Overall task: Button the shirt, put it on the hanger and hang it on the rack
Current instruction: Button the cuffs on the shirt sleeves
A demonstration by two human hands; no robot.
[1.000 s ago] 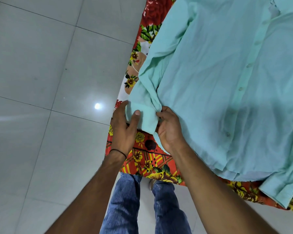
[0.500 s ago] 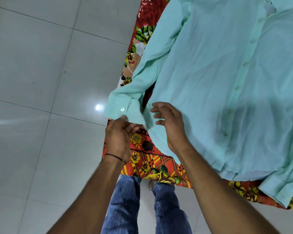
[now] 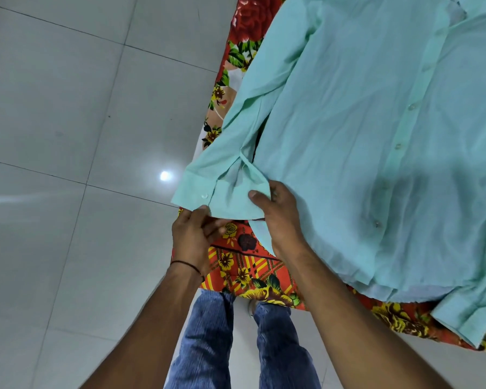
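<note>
Looking down from the head view, the mint-green shirt lies spread front-up on a red floral cloth. Its placket buttons run up the middle, and the front lies closed. The near sleeve stretches toward the person, and its cuff reaches just past the cloth's edge, over the grey tiled floor.

The left hand, with a dark thread at the wrist, has its fingers curled and pinches the cuff's lower edge just below the small white cuff button. The right hand grips the cuff's other end, thumb laid on top and fingers tucked beneath the fabric, out of sight. Between the two hands the cuff is held spread and flat.

The second cuff lies at the lower right, on the cloth. Blue jeans show below, between the forearms.
</note>
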